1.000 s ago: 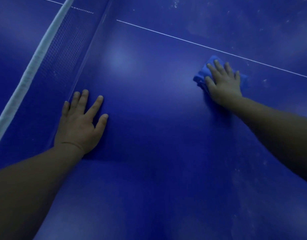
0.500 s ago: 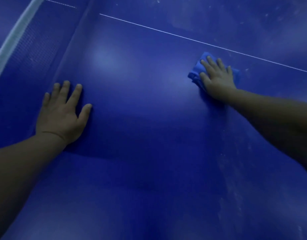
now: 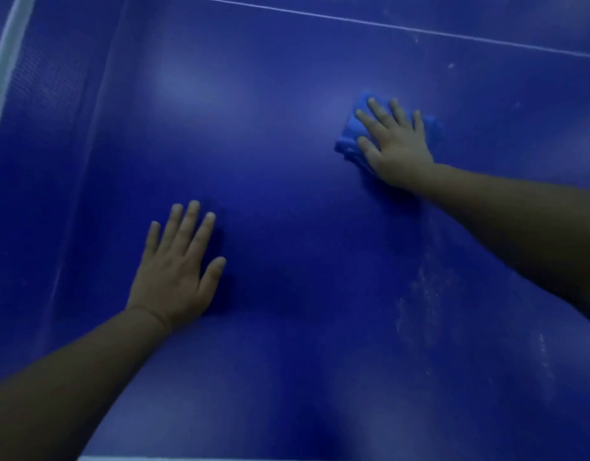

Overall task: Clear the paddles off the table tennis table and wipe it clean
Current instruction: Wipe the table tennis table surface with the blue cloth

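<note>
The blue table tennis table fills the view. My right hand lies flat with straight fingers on a folded blue cloth, pressing it onto the table right of centre. My left hand rests flat on the bare surface at lower left, fingers spread, holding nothing. No paddle is in view.
The net with its white top band runs along the left edge. A thin white line crosses the table at the top. Whitish dusty streaks mark the surface at lower right. The table's near edge shows at the bottom.
The view has shifted so the net sits further left. My left hand has moved right, away from the net. My right hand has drawn the cloth nearer and away from the white line.
</note>
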A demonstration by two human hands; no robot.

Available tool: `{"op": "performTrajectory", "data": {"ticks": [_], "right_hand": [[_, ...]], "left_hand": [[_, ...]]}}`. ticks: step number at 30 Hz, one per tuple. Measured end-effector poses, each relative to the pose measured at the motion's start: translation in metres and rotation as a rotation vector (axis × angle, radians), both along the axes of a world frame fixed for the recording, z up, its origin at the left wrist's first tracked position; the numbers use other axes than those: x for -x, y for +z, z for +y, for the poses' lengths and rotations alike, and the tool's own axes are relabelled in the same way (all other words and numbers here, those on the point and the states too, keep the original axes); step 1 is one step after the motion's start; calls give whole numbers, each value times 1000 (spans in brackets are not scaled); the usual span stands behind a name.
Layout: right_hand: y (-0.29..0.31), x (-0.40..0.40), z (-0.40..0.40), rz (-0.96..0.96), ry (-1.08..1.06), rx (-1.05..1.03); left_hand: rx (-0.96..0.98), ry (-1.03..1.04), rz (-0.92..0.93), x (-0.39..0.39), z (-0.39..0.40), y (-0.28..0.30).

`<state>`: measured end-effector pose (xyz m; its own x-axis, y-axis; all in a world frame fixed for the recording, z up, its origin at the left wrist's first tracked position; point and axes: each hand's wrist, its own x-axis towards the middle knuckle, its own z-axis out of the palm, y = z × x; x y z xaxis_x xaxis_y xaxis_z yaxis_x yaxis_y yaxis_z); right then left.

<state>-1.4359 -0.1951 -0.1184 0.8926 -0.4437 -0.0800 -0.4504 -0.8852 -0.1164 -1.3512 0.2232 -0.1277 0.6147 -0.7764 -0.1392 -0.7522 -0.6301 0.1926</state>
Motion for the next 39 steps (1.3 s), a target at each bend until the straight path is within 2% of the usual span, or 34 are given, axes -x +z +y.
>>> {"op": "performTrajectory", "data": {"ticks": [1,3,7,9,10,11,14,16,18,20,24,27,29,33,35,36,39], "right_hand": [[-1,3,7,-4,-34,-9],[-6,39,44,-20,42,22],[-6,188,149,48,507,4],[-1,211,142,60,675,-22],[-3,199,124,55,682,-4],[-7,179,105,54,617,17],[-7,109,52,12,114,4],[-5,91,43,12,-113,7],[-6,100,60,4,-176,18],[-8,140,105,-31,-135,36],[-8,266,218,4,109,34],[-4,302,224,96,274,14],[-7,279,203,83,114,22],[-3,206,177,4,-582,-55],[-5,187,201,-15,-800,-61],[-7,186,226,-22,-814,-43],[-10,227,316,53,-618,-42]], "left_hand": [[-20,-16,-7,8,1,-4],[-50,-20,-19,13,2,-9],[-62,-20,-10,13,0,-10],[-60,-23,-8,13,0,-10],[-63,-22,-8,12,0,-9],[-69,-24,-5,12,-1,-9],[-78,-26,-1,11,-1,-8],[-85,-24,-1,11,-1,-6],[-84,-25,0,12,-2,-5],[-83,-28,4,12,-1,-4],[-77,-20,8,13,-2,-4],[-69,-26,12,14,-2,-3],[-62,-27,15,14,-1,-3],[-63,-38,22,15,-1,-2],[-56,-36,25,15,0,-2],[-52,-35,23,14,-1,-3],[-47,-39,27,15,-2,-3]]}}
